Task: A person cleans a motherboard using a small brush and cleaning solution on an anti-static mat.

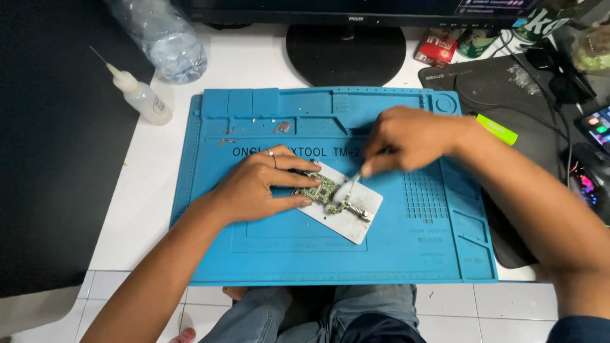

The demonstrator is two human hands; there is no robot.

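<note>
Left hand lies flat, fingers spread, pinning the small green circuit board on its white holder plate, mid blue mat. Right hand pinches a thin tool onto the board. Work looks mid-way; loose bits lie in the mat's upper trays.

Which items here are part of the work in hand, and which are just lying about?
In use: left hand steadying green circuit board on white plate; right hand holding thin tool; blue work mat.

Lying about: squeeze bottle, plastic water bottle, monitor stand, green marker.
</note>
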